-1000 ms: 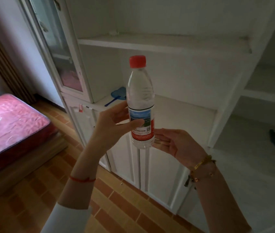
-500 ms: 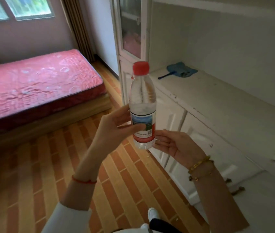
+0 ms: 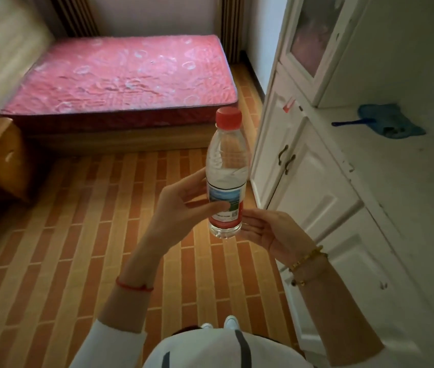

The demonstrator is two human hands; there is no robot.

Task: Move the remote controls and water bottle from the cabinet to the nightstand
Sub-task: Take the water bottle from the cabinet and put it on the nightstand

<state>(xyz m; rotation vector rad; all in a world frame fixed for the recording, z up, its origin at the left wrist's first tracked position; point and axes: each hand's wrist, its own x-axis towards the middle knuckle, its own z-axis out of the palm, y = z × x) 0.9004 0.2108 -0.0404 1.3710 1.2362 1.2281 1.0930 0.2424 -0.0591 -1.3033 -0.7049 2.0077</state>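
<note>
A clear water bottle [image 3: 226,166] with a red cap and a red-and-blue label stands upright in mid-air over the floor. My left hand [image 3: 184,205] grips it around the label, thumb in front. My right hand [image 3: 271,232] is cupped beside and under the bottle's base, fingertips touching it. The white cabinet [image 3: 316,187] runs along the right side. A wooden nightstand [image 3: 0,155] stands at the left edge beside the bed. No remote control shows in this view.
A bed with a pink mattress [image 3: 130,78] lies ahead across the striped brick-pattern floor [image 3: 77,235]. A blue flat tool with a handle [image 3: 385,123] lies on the cabinet counter. My shoes [image 3: 223,324] show below.
The view has swung left, away from the cabinet toward the bed and nightstand. The bottle stays upright in the same two-handed hold.
</note>
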